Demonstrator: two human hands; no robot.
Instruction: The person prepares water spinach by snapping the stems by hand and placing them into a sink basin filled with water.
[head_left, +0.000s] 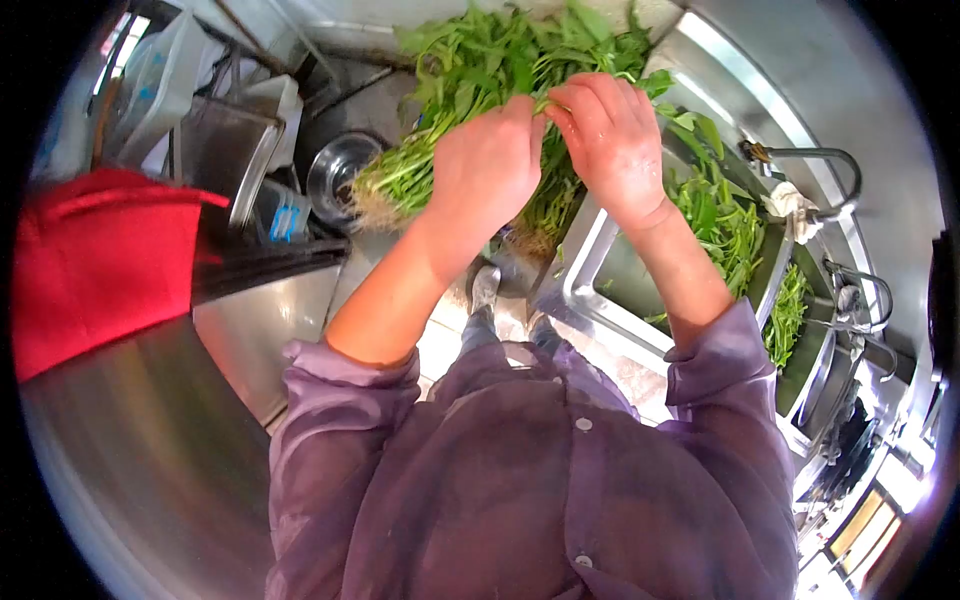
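Both my hands are raised in front of me over a big pile of leafy greens (490, 60) with long pale stems and roots. My left hand (488, 165) is closed, knuckles up, beside the rooted stem ends (385, 195). Close to it, my right hand (610, 145) pinches with thumb and fingers on a green stem. The stem runs between the two hands; what lies inside the left fist is mostly hidden. Below my right forearm, more greens (720, 225) lie in a metal sink basin (640, 285).
A second basin holds cut greens (788, 315), with curved taps (840, 165) along the right wall. A metal bowl (340, 175) stands on the floor at the left. Nearby are white plastic bins (160, 85), a red cloth-like item (110, 270) and a steel surface (265, 330).
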